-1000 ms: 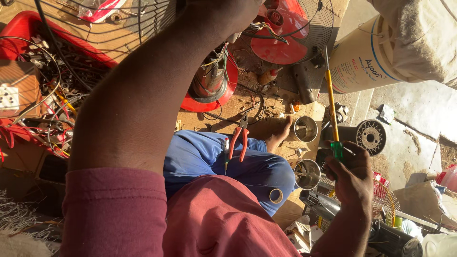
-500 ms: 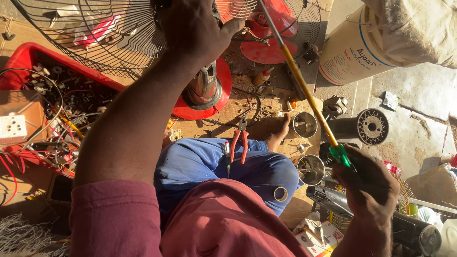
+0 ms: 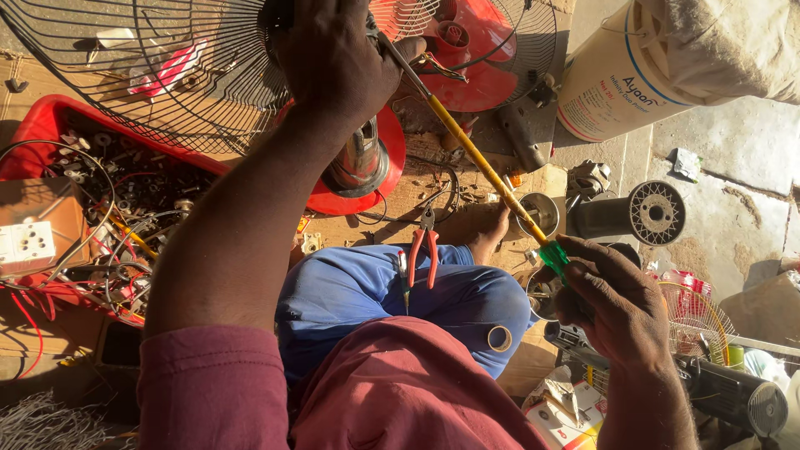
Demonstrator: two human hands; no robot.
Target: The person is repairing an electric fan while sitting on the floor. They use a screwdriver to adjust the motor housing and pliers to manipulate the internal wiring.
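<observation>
My left hand (image 3: 333, 62) grips the hub of a black wire fan guard (image 3: 150, 67) at the top of the view. My right hand (image 3: 621, 304) holds a long screwdriver (image 3: 467, 146) by its green handle. The yellow shaft slants up and left, and its tip meets the hub under my left fingers. Red-handled pliers (image 3: 425, 254) lie on my blue trouser leg. A fan motor on a red base (image 3: 358, 162) stands just beyond my knee.
A red tray (image 3: 50, 125) with wires and small parts sits at the left, with a white socket plate (image 3: 29, 246) on it. A red fan blade (image 3: 467, 58), a white bucket (image 3: 621, 79), a black spool (image 3: 650, 212) and metal cups lie at the right.
The fan guard has come lower and closer, with my left hand on its hub. My right hand tilted the screwdriver from nearly upright to slanting left, its tip reaching the hub.
</observation>
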